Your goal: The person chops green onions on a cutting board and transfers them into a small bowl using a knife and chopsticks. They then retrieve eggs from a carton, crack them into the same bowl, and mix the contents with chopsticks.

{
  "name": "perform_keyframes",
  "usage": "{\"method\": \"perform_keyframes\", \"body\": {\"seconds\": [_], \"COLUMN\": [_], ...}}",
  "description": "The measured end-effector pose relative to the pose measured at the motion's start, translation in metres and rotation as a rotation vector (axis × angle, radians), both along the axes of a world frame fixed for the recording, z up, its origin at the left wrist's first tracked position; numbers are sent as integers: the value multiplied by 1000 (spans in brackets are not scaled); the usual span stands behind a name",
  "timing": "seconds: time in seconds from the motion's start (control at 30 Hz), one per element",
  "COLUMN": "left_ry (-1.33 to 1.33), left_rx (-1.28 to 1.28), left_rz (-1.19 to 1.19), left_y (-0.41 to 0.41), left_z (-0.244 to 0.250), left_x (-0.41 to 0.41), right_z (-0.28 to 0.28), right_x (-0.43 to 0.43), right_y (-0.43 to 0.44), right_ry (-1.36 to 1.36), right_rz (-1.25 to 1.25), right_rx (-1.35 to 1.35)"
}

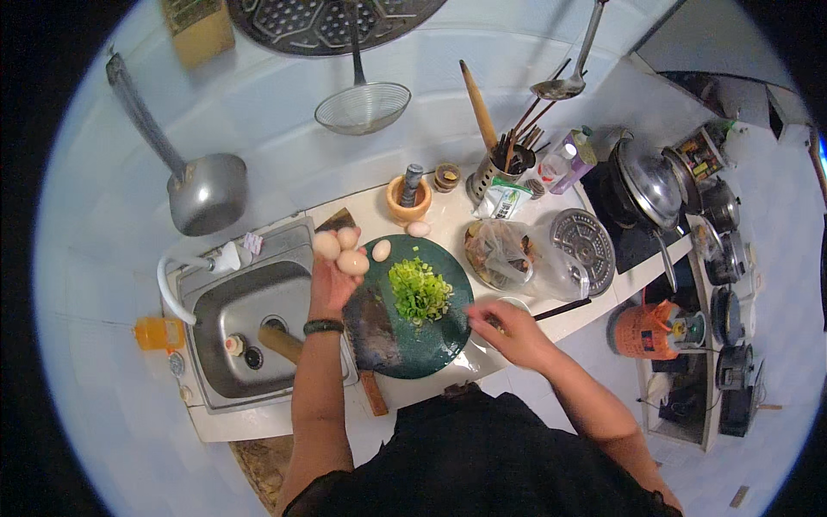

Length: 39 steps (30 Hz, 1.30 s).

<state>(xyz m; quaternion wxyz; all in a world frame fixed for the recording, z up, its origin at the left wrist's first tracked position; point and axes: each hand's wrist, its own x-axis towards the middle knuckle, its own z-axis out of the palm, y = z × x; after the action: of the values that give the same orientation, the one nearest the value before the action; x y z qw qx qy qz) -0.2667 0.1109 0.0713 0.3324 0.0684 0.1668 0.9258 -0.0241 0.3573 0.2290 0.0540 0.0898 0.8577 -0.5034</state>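
Observation:
My left hand (334,287) is raised at the sink's right edge, with three eggs (353,263) showing on its upturned palm and fingers. Right of it, a single egg (381,251) lies at the upper left rim of the round green cutting board (420,358). Another egg (418,229) rests on the counter by the mortar. Chopped green onion (418,291) is heaped on the board, beside a cleaver (381,329) whose wooden handle juts past the front edge. My right hand (510,333) hovers over a white bowl (517,302), partly hiding it; whether its bent fingers pinch anything is unclear.
A steel sink (213,304) with a white faucet (169,291) is at left. Behind the board stand a wooden mortar (408,199) with pestle and a utensil holder (481,181). Rightward are a plastic-bagged bowl (501,252), a perforated steamer plate (583,252) and a lidded wok (649,174).

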Motion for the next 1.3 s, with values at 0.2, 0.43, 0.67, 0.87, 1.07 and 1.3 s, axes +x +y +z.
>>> {"method": "perform_keyframes", "body": {"seconds": [0.2,0.43,0.67,0.87,1.07,1.3], "left_ry": [-67,-121,-202,-255,-245,-277], "left_rx": [27,285,326,297,316,174], "left_rz": [-20,-28,82,96,34,63], "left_y": [-55,-121,-130,-138,-142,-151], "left_z": [9,6,-1,-8,-17,-16], "left_x": [92,159,178,182,180,188], "right_z": [-132,-220,-231,-210,-176,-198], "right_x": [-165,-226,-214,-196,-221,-244], "right_y": [2,16,4,-5,-48,-67], "right_ry": [193,-2,251,204,78,2], "right_rz": [87,-20,-92,105,365,529], "right_rx": [583,662,652,826,898,1013]}}
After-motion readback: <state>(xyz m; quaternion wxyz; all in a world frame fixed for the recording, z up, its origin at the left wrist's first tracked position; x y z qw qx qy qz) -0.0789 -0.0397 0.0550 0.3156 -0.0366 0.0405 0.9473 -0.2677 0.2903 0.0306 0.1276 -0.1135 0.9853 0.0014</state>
